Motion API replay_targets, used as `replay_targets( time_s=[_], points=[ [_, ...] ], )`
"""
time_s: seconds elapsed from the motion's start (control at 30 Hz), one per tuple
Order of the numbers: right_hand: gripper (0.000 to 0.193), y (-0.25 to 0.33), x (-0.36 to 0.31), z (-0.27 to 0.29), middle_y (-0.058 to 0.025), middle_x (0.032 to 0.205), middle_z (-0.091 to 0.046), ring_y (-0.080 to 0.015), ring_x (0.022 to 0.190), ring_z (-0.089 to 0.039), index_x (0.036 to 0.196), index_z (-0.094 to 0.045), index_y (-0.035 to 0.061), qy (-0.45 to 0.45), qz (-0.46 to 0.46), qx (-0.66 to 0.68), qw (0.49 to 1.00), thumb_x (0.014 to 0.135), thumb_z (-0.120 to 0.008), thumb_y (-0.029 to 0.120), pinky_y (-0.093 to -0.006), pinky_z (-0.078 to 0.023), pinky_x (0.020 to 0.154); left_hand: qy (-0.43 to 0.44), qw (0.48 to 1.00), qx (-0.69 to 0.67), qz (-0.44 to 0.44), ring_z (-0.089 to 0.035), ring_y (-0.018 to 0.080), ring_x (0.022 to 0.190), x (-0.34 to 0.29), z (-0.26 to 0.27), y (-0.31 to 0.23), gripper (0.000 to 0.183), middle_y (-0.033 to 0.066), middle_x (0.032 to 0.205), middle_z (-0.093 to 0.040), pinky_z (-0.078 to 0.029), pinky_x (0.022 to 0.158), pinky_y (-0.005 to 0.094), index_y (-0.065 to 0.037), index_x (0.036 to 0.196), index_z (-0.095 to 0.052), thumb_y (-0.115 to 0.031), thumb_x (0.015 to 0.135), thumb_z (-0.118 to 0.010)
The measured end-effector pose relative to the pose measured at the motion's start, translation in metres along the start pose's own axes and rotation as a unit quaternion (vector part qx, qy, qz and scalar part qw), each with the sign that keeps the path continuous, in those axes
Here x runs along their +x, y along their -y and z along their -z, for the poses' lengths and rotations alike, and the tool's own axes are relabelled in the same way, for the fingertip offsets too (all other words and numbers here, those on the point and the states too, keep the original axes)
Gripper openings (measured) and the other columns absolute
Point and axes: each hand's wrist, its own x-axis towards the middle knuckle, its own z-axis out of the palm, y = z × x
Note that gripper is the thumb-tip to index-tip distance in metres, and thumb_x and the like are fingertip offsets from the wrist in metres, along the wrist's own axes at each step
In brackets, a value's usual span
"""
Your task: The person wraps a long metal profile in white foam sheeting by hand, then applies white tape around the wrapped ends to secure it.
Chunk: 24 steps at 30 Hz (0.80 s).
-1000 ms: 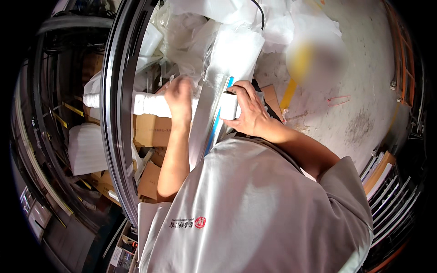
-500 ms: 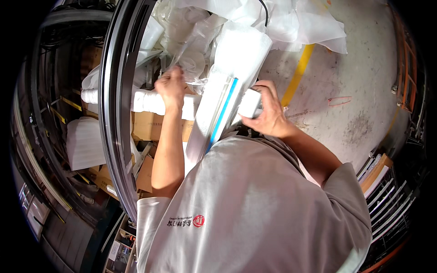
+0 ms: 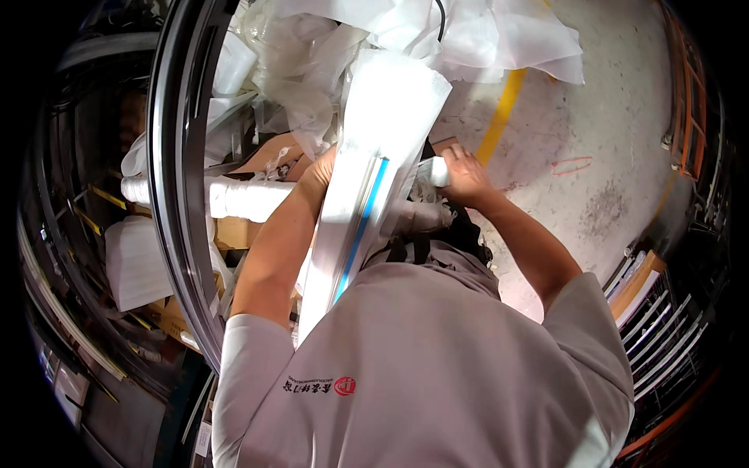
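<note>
A long bundle wrapped in white foam sheet [image 3: 394, 93] slants upright in front of me, with a bright blue strip [image 3: 363, 226] along its length. My right hand [image 3: 466, 178] is at the bundle's right side, fingers closed round a small whitish roll of wrapping film [image 3: 439, 170]. Thin clear film shows between that roll and the bundle. On the other side, my left hand [image 3: 321, 170] reaches behind the bundle's left edge; its fingers are hidden there.
A curved dark metal frame [image 3: 168, 156] rises at the left. A white wrapped roll [image 3: 250, 198] lies crosswise behind my left forearm, above cardboard [image 3: 232, 232]. Crumpled plastic sheeting [image 3: 300, 62] lies beyond. A yellow line [image 3: 499, 117] crosses the concrete floor; racks [image 3: 663, 343] stand at right.
My left hand has gone from open space left of the bundle to behind its edge. My right hand has lowered with the roll, closer behind the bundle. The view has shifted slightly.
</note>
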Motion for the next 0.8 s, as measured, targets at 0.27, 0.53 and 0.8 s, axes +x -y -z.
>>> replay_targets(
  time_s=[0.27, 0.53, 0.8],
  points=[
    [0.068, 0.008, 0.009, -0.032, -0.0169, 0.121, -0.056, -0.0381, 0.118, -0.055, 0.122, -0.055, 0.005, 0.014, 0.059, 0.077, 0.995, 0.064, -0.088, 0.019, -0.0445, -0.047, 0.102, -0.027, 0.996, -0.066, 0.047, -0.073, 0.026, 0.097, 0.025, -0.029, 0.001, 0.036, 0.0147, 0.111, -0.074, -0.059, 0.087, 0.0389, 0.005, 0.124, -0.066, -0.017, 0.096, -0.066],
    [0.068, -0.009, -0.063, 0.02, -0.0174, 0.121, -0.058, -0.0375, 0.118, -0.056, 0.121, -0.057, 0.0029, -0.015, -0.031, 0.066, 0.997, 0.064, -0.089, 0.022, -0.0449, -0.046, 0.103, -0.022, 0.996, -0.067, 0.053, -0.072, 0.0285, 0.099, 0.049, -0.023, -0.001, 0.036, 0.0166, 0.109, -0.074, -0.057, 0.089, 0.0392, 0.005, 0.121, -0.067, -0.021, 0.096, -0.066],
    [0.053, -0.013, 0.033, -0.056, -0.0167, 0.122, -0.061, -0.0356, 0.121, -0.057, 0.123, -0.059, 0.0023, 0.086, 0.098, 0.031, 0.991, 0.077, -0.078, 0.02, -0.0439, -0.045, 0.105, -0.034, 0.995, -0.086, 0.048, -0.071, 0.031, 0.101, 0.038, -0.022, 0.002, 0.037, 0.0184, 0.107, -0.074, -0.056, 0.091, 0.0396, 0.004, 0.119, -0.068, -0.024, 0.096, -0.066]
  ],
)
